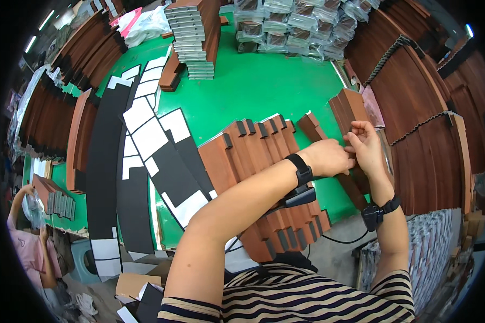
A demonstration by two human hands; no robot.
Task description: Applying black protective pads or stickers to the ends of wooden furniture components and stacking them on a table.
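1. Locate the brown board (351,192). It lies on the green counter (264,81), underneath and to the near side of the left hand's fingers. A similar brown length (312,128) shows beyond the same fingers, to the left; the hand hides whether the two are one piece.
2. Note the long axis. The board slants from the far left of the fingers to the near right, toward the wearer.
3. Compare the hands. The left hand (326,158) is nearer, reaching across the board. The right hand (367,148) is raised just beside it, on the right.
4. Check the fingers. Those of both hands are bent, with the tips close to the other hand. Whether they are clamped on the board or on a small part cannot be told.
5. Note adjacent items. A brown block (348,105) stands just beyond the right fingers. Black-ended planks (221,159) lie left of the left fingers, partly under the forearm.
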